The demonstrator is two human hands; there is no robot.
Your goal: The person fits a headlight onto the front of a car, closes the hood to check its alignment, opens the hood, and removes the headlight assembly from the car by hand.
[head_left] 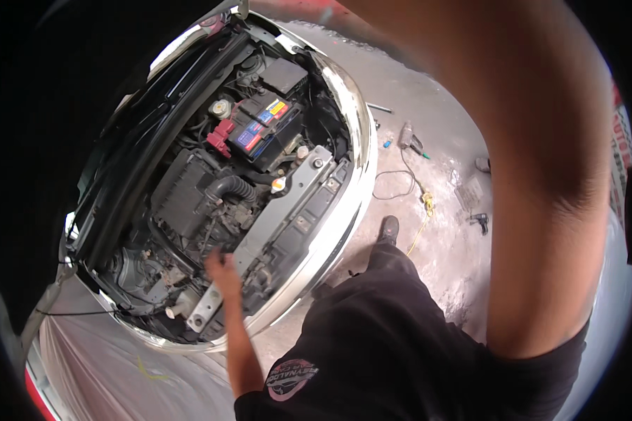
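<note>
The left hand point(221, 266) reached down into the open engine bay point(211, 203) of a white car, its fingers resting on the parts just behind the grey radiator support bar point(277, 210); whether its grip was clamped on anything or lay open could not be told, for the fingertips were lost among the dark hoses and brackets. The right arm point(541, 175) rose past the camera and out of the top of the picture, so the right hand was not seen. Beyond the left hand sat a ribbed black hose point(235, 186), and farther back a battery point(263, 130) with a red terminal cover. Tools and a yellow cord point(423, 217) lay on the concrete floor point(435, 266), well apart from the car. The step looked like feeling for a part low in the bay; the next move would call for a sure hold by touch.
</note>
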